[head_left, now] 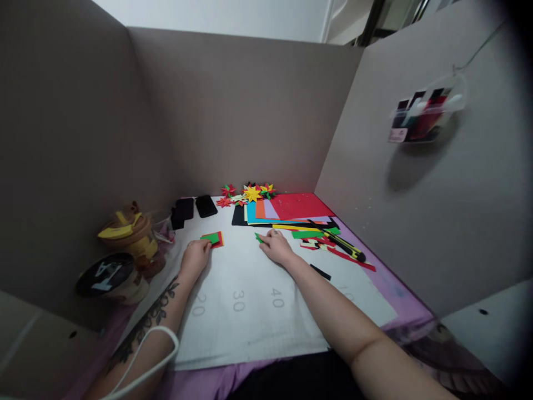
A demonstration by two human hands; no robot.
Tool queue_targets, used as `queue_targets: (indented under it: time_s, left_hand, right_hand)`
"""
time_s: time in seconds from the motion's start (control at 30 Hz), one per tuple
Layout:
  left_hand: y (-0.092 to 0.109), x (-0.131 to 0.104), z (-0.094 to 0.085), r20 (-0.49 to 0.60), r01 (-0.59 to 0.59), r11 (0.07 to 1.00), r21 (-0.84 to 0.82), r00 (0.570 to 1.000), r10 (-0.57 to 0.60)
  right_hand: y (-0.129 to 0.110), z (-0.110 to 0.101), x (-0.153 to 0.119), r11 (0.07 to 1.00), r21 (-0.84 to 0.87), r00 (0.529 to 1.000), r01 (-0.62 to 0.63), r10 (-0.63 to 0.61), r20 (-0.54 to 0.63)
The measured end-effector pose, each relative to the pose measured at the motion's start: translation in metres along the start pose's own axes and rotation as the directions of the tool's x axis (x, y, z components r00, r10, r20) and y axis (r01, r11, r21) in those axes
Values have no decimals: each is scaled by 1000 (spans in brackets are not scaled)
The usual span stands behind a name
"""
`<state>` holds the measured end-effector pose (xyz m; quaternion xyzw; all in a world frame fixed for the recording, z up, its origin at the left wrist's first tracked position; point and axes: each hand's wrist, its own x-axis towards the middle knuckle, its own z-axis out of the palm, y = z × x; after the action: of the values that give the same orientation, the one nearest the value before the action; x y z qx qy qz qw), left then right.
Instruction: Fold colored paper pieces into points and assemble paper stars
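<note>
On the left side of the white mat, my left hand pinches the edge of a green paper piece. Under that piece lies red paper with a yellow edge. My right hand lies farther right, its fingers closed on a small pointed green paper piece. How that small piece is folded is too small to tell. Just right of this hand are green paper strips and a yellow-and-black utility knife.
Folded paper stars and coloured sheets, a red one among them, lie at the back. Two dark phone-like objects rest at back left. Tubs stand left. Grey panels enclose three sides; a clear bag hangs right.
</note>
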<state>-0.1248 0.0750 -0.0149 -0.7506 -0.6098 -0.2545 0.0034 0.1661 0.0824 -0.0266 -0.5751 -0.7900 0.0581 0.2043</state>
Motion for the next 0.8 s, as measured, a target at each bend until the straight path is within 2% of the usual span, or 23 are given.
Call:
queue_targets:
  time_s: [0.1, 0.17, 0.23, 0.27, 0.3, 0.37, 0.4, 0.5, 0.57, 0.63, 0.7, 0.8]
  left_hand:
    - [2, -1, -5, -45, 60, 998, -23, 997, -61]
    - [9, -3, -13, -129, 71, 995, -77, 988, -80]
    - [22, -7, -22, -263, 41, 981, -190, 960, -92]
    - [30, -9, -25, -299, 42, 961, -272, 946, -126]
    - [39, -11, -27, -290, 62, 922, -382, 939, -183]
    - [56, -15, -27, -133, 144, 751, -644, 946, -295]
    - [64, -17, -25, -46, 169, 643, -747, 952, -304]
    - [81, -24, -16, 121, 222, 425, -878, 960, -251]
    - [88, -29, -12, 205, 258, 340, -905, 962, -183]
    - [91, -33, -11, 266, 292, 275, -916, 956, -126]
    - [91, -34, -11, 294, 312, 220, -924, 949, -113]
    - [88, -33, -11, 304, 331, 175, -927, 938, -166]
  right_hand:
    - [1, 0, -2, 999, 52, 1000, -8, 9, -16]
    - [-1, -3, -3, 996, 87, 998, -11, 17, -66]
    - [-7, -8, -6, 992, 126, 987, 4, 16, -157]
    - [-11, -11, -8, 988, 152, 978, 21, 12, -209]
    - [-16, -13, -10, 981, 188, 967, 47, 2, -254]
    - [-28, -16, -16, 945, 307, 953, 110, -12, -303]
    - [-34, -16, -19, 906, 399, 954, 143, -20, -298]
    - [-53, -12, -27, 681, 723, 987, 112, 8, -161]
    - [-62, -8, -30, 527, 847, 996, 67, 17, -90]
    - [-68, -6, -32, 448, 893, 997, 42, 41, -67]
    - [-71, -6, -33, 437, 899, 998, 26, 47, -52]
    - [-69, -7, -34, 458, 888, 998, 52, 0, -59]
